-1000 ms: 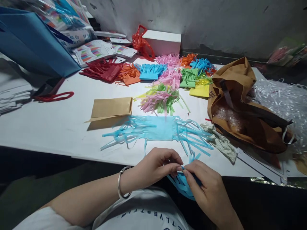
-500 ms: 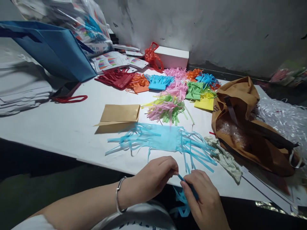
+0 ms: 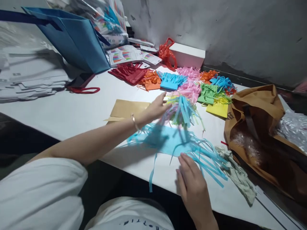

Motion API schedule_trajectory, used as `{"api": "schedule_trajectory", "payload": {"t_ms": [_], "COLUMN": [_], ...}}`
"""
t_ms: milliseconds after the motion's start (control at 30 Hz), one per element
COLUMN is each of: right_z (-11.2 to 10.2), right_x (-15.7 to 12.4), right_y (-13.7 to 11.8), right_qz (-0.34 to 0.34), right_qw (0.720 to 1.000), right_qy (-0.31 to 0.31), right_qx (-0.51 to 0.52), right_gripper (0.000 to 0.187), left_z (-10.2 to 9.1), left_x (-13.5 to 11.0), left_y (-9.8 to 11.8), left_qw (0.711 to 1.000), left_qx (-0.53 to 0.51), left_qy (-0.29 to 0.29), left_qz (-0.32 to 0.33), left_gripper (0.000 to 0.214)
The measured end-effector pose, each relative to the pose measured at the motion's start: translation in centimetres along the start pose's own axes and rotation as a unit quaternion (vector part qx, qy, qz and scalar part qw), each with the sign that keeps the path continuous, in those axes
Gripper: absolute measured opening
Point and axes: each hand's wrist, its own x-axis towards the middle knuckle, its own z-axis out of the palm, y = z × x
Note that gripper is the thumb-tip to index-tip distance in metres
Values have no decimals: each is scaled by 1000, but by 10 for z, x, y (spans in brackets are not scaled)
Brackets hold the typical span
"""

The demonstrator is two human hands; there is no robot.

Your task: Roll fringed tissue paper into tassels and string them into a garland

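My left hand (image 3: 155,108) is stretched forward over the white table (image 3: 72,111), fingers out, bracelet on the wrist. A small bunch of blue paper strips (image 3: 183,110) lies blurred just past its fingertips, on the heap of pink and green strips (image 3: 168,115). I cannot see any grip on them. My right hand (image 3: 192,183) lies flat near the table's front edge. Its fingertips touch the large light-blue fringed paper sheet (image 3: 172,142), whose cut strips spread out to both sides.
A brown envelope (image 3: 127,108) lies left of the heap. Behind are red, orange, blue, pink, green and yellow fringed papers (image 3: 172,81), and a white box (image 3: 189,56). At the right are a brown bag (image 3: 261,127) and a grey cloth (image 3: 237,175). A blue bag (image 3: 76,41) and paper stacks (image 3: 31,80) stand left.
Both hands were pinching a blue strip bundle together below the table edge. Now the left hand has reached forward to the strip heap and the right hand rests flat by the blue sheet.
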Motion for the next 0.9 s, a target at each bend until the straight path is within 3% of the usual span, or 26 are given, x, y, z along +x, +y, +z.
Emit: {"api": "schedule_trajectory", "payload": {"t_ms": [67,133,233,333,400,467,500,567,667,733,800,900], "right_z": [15,28,36,27,13,-1,-6,-9,2,11,15,9], "right_x": [8,16,23,18,12,7,5,5,7,7,4,-4], "right_y": [3,7,20,40,49,45,37,15,-12,-13,-2,16], "right_qz": [-46,-66,-48,43,150,207,194,104,-24,-31,37,199], "right_qw": [997,993,990,986,965,945,950,980,997,991,990,969], "right_qy": [-49,-81,-116,-89,-21,52,74,67,-59,-128,-131,-12], "right_qx": [-34,-52,-62,-134,-213,-247,-233,-159,-31,-3,-31,-142], "right_gripper": [42,41,38,44,50,46,41,37,39,43,52,66], "left_z": [8,17,26,25,22,19,19,21,25,25,23,19], "left_x": [-49,-94,-136,-144,-141,-138,-137,-137,-140,-144,-148,-153], "left_y": [-10,-15,-18,-19,-21,-23,-23,-23,-19,-16,-13,-10], "left_qw": [984,941,919,919,918,914,911,906,911,915,913,908], "left_qx": [92,163,243,258,255,259,262,262,232,218,222,233], "left_qy": [-92,-218,-222,-208,-205,-200,-201,-208,-221,-224,-233,-255], "left_qz": [121,201,215,213,225,241,249,259,260,255,250,239], "left_gripper": [37,35,47,44,34,25,22,20,16,16,15,15]}}
